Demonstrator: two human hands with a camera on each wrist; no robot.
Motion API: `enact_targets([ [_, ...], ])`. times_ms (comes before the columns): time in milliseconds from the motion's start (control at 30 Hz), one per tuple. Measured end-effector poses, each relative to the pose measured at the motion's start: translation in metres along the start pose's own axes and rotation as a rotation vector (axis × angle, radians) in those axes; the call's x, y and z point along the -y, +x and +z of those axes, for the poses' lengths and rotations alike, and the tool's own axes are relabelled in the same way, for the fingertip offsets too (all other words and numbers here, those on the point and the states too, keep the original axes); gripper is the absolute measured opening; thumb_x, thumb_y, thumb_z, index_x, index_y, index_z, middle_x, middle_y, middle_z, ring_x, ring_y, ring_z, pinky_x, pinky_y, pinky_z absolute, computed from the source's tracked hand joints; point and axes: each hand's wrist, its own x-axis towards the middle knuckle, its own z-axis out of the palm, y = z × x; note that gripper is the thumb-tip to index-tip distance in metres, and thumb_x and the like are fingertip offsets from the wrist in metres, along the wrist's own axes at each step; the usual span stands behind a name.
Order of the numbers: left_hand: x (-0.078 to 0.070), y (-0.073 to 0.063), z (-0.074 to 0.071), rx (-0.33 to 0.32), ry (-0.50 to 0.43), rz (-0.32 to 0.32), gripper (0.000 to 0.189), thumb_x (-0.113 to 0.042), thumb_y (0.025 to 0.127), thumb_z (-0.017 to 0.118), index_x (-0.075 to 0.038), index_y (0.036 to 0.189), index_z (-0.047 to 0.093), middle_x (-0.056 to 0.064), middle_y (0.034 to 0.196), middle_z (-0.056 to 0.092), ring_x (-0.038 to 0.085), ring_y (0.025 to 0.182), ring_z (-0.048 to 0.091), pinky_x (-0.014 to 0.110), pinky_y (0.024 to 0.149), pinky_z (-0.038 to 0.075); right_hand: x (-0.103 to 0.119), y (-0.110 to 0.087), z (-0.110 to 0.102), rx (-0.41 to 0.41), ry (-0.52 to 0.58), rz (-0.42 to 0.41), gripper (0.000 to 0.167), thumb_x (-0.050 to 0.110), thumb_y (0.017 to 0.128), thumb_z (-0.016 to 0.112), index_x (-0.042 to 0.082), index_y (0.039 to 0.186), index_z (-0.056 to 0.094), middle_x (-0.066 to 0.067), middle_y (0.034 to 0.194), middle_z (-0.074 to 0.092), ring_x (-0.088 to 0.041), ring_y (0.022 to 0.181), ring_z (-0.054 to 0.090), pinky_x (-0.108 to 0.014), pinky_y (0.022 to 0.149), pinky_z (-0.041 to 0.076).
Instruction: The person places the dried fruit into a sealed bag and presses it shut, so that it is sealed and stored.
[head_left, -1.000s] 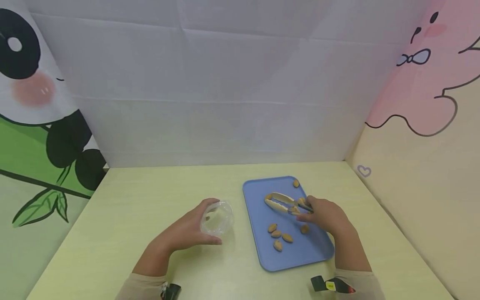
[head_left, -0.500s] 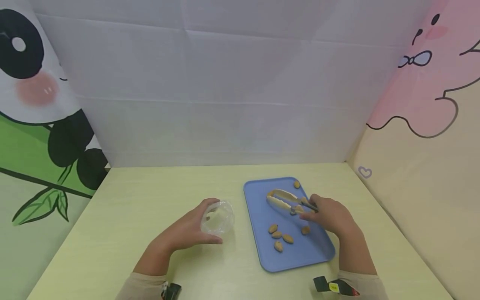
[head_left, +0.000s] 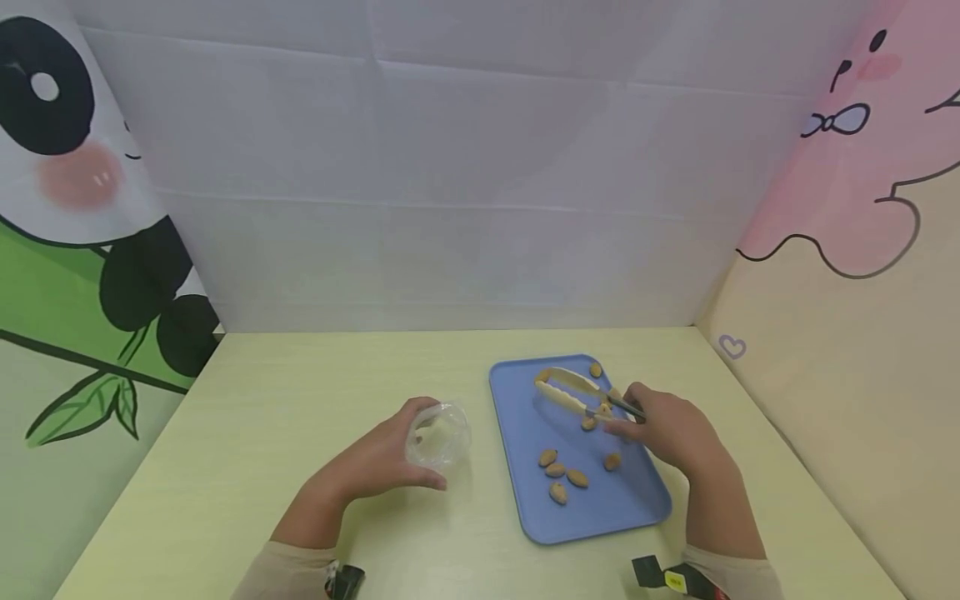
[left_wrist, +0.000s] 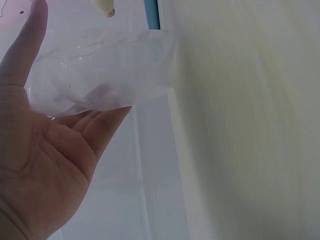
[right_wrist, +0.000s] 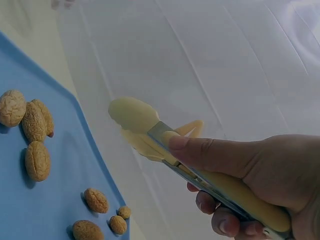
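Observation:
My left hand [head_left: 378,458] holds a clear plastic cup [head_left: 448,435] left of the blue tray [head_left: 517,417], thumb and fingers curved around its sides. In the left wrist view the thin, see-through cup [left_wrist: 110,70] lies between thumb and fingers. Over the tray's right side, my right hand [head_left: 671,427] grips tongs [head_left: 561,398] with cream-coloured heads pointing left. The right wrist view shows my thumb pressing on the tongs' upper arm. Whether anything sits between the heads [right_wrist: 134,114] is unclear. Several wrinkled brown nuts [head_left: 577,478] lie on the tray, some partly behind the tongs.
A pale yellow table [head_left: 315,375] carries the tray. At its back rises a white sheet wall [head_left: 450,267]. Printed cartoon panels flank both sides, a panda [head_left: 82,183] at left and a pink figure [head_left: 847,192] at right. One nut [head_left: 596,369] lies at the tray's far right corner.
My right hand and the tongs have shifted a little to the right above the tray. The left hand with the cup stays nearly still, and the whole view has drifted slightly.

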Motion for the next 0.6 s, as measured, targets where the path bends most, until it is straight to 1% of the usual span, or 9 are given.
enact_targets([
  [100,0.001,0.001,0.001,-0.001,0.006,0.003,0.103,-0.047,0.062,0.091,-0.032,0.144,0.031,0.010,0.131,0.055,0.027,0.112,0.055,0.043,0.086,0.046,0.002,-0.002,-0.003,-0.006,-0.002,-0.007,0.057,0.069,0.081,0.063,0.016,0.101,0.058,0.003,0.072,0.054,-0.016,0.066,0.048,-0.032,0.058,0.037],
  [167,0.001,0.001,0.001,-0.003,0.011,0.006,0.103,-0.047,0.061,0.091,-0.032,0.144,0.031,0.010,0.132,0.055,0.026,0.112,0.055,0.043,0.087,0.046,0.004,-0.004,-0.004,-0.015,-0.003,-0.015,0.058,0.070,0.081,0.062,0.016,0.101,0.058,0.002,0.072,0.053,-0.015,0.065,0.048,-0.032,0.057,0.036],
  [433,0.001,0.002,0.001,-0.004,0.019,0.017,0.104,-0.047,0.062,0.091,-0.029,0.145,0.031,0.009,0.134,0.054,0.026,0.116,0.054,0.045,0.092,0.045,0.015,-0.012,-0.011,-0.047,0.000,-0.052,0.045,0.058,0.084,0.068,0.017,0.097,0.056,0.002,0.068,0.049,-0.015,0.061,0.045,-0.032,0.054,0.033],
  [500,0.001,0.002,0.001,-0.004,0.022,0.017,0.104,-0.047,0.062,0.091,-0.029,0.144,0.031,0.009,0.134,0.054,0.026,0.116,0.054,0.045,0.092,0.045,0.019,-0.014,-0.013,-0.057,-0.002,-0.062,0.044,0.057,0.084,0.069,0.017,0.095,0.055,0.002,0.067,0.048,-0.015,0.061,0.044,-0.031,0.054,0.033],
  [600,0.003,0.002,0.002,-0.004,0.023,0.012,0.103,-0.047,0.062,0.091,-0.030,0.144,0.031,0.009,0.133,0.055,0.026,0.115,0.055,0.044,0.091,0.045,0.026,-0.018,-0.016,-0.082,-0.012,-0.086,0.045,0.060,0.083,0.068,0.019,0.093,0.054,0.003,0.067,0.046,-0.014,0.060,0.043,-0.031,0.055,0.033],
])
